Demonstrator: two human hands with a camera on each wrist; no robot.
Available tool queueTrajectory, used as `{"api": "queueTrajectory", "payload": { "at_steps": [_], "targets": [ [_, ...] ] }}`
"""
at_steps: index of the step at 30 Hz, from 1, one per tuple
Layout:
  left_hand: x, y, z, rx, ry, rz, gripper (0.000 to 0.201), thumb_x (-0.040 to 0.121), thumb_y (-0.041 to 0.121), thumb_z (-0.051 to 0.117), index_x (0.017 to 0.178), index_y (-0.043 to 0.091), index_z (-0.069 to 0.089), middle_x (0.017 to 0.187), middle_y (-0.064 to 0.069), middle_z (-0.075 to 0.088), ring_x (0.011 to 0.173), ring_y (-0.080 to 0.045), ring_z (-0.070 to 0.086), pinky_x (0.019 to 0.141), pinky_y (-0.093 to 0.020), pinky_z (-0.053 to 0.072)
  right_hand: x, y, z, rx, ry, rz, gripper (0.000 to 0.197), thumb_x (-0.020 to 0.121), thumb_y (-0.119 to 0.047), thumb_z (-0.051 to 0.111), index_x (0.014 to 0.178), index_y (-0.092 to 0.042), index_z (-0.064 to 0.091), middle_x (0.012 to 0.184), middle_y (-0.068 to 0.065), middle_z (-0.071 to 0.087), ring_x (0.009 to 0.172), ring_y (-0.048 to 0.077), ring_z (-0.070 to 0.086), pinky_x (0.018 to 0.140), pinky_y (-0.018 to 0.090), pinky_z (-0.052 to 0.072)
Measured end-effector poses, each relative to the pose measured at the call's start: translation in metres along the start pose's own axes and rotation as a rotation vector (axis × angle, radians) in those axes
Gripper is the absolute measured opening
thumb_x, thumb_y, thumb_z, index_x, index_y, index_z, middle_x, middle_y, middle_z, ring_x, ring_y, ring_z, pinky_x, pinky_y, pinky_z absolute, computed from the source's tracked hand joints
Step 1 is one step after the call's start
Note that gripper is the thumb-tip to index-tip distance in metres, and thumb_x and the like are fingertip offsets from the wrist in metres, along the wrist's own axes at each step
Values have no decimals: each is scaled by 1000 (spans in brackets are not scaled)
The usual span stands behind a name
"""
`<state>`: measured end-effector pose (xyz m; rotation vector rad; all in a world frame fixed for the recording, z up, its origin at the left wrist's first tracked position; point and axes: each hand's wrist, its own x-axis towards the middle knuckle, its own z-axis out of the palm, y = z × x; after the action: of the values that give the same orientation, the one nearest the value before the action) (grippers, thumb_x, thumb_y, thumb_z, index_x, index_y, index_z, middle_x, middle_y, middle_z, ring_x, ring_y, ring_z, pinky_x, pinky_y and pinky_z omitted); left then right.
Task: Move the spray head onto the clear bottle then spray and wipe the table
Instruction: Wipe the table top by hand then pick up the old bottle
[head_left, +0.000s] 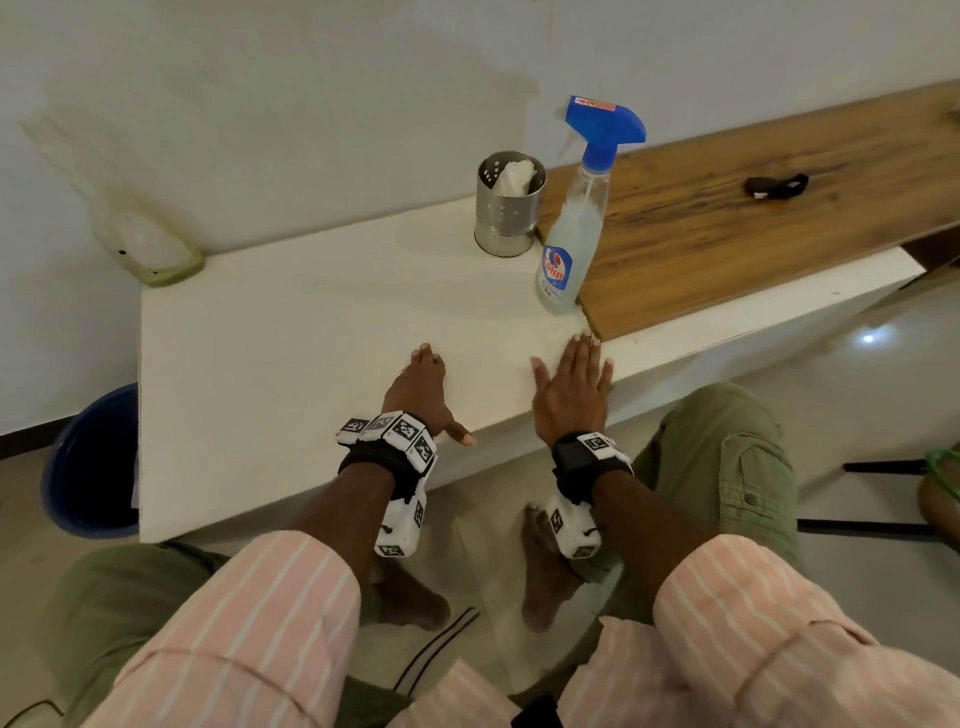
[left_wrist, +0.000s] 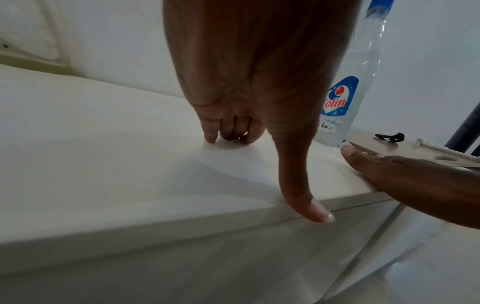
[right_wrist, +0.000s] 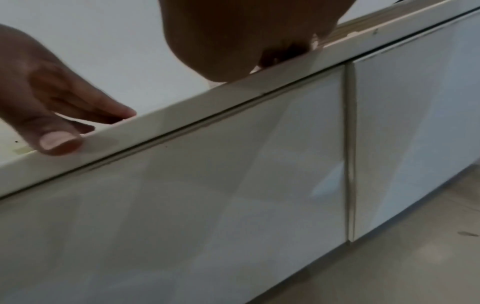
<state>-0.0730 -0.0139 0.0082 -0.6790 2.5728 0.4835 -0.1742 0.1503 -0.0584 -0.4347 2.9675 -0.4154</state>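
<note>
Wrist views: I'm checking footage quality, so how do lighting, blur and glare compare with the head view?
Head view: dim, fairly sharp; the bottle label reads, a light glints off the floor. Left wrist view: left hand looms large and soft, shadowing the table. Right wrist view: right hand dark, blurred; glossy cabinet front shows reflections.

We are wearing a pink shirt with thin white stripes, its sleeves (head_left: 249, 613) rolled up the forearms, and olive-green cargo trousers (head_left: 727, 467) with a buttoned pocket. Each wrist is carrying a black strap (head_left: 582, 457) ringed with white blocks (head_left: 400, 431) — every block is showing a black square marker — and a white camera housing (head_left: 402, 530) is hanging beneath. Our feet (head_left: 540, 571) are going bare.
</note>
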Motion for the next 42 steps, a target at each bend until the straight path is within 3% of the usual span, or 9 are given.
{"api": "queueTrajectory", "payload": {
  "at_steps": [3, 8, 13, 18, 24, 31, 35, 39, 42],
  "targets": [
    [1, 2, -2, 30, 21, 4, 141, 51, 55, 87, 153, -1, 7, 163, -14, -1, 151, -27, 9, 119, -38, 24, -18, -27, 4, 78, -49, -21, 76, 98, -55, 17, 152, -4, 0, 162, 14, -2, 150, 26, -3, 123, 43, 2],
    [0, -13, -8, 19, 33, 73, 118, 65, 44, 84, 152, 0, 17, 162, -16, 8, 149, -29, 16, 120, -37, 24, -37, -53, 12, -85, -235, -652, 67, 100, -49, 13, 153, -10, -2, 162, 8, -7, 150, 21, -7, 123, 42, 0],
    [-10, -51, -19, -7, 58, 15, 126, 61, 52, 84, 153, 4, 12, 163, -11, 5, 151, -25, 11, 121, -36, 17, -19, -45, 4, -4, -117, -186, 73, 99, -54, 15, 152, -7, -1, 162, 11, -4, 150, 24, -6, 123, 42, -2],
    [-4, -68, -27, 5, 80, -21, 123, 63, 49, 84, 153, 2, 13, 163, -13, 4, 150, -26, 13, 120, -37, 22, -40, -112, 21, -94, -310, -607, 75, 98, -56, 11, 152, -5, -3, 162, 11, -9, 150, 23, -10, 123, 42, -4],
    [12, -86, -47, 42, 72, -42, 134, 57, 52, 85, 154, 5, 5, 163, -9, -4, 152, -23, 4, 120, -39, 22, 46, -126, 10, -118, -254, -269, 80, 98, -57, 15, 151, 1, 1, 161, 17, -2, 150, 29, -7, 122, 45, -4],
    [46, -103, -57, 32, -20, -105, 153, 45, 55, 89, 153, 2, -5, 162, -10, -15, 151, -25, -6, 122, -46, 15, 41, -154, 26, -11, -207, -181, 89, 96, -61, 22, 148, 5, -7, 159, 24, -11, 148, 37, -11, 122, 47, -5],
    [64, -104, -63, 67, -77, -96, 164, 38, 56, 91, 151, 0, -13, 160, -15, -20, 150, -28, -11, 123, -46, 11, 26, -160, 36, 16, -273, -231, 90, 95, -61, 22, 148, 4, -8, 158, 23, -16, 147, 35, -17, 121, 47, -8],
    [72, -104, -63, 95, -87, -100, 166, 36, 57, 91, 150, -2, -14, 159, -18, -19, 150, -30, -10, 122, -46, 13, 61, -166, 44, -59, -332, -586, 82, 97, -59, 19, 151, -3, -7, 160, 14, -15, 148, 28, -16, 122, 43, -5],
    [71, -106, -61, 84, -80, -85, 167, 34, 56, 91, 150, -2, -13, 160, -17, -19, 150, -30, -10, 122, -47, 14, 120, -165, 35, -90, -313, -463, 81, 97, -58, 20, 151, -3, -7, 161, 14, -12, 149, 30, -10, 122, 43, -3]
  ]
}}
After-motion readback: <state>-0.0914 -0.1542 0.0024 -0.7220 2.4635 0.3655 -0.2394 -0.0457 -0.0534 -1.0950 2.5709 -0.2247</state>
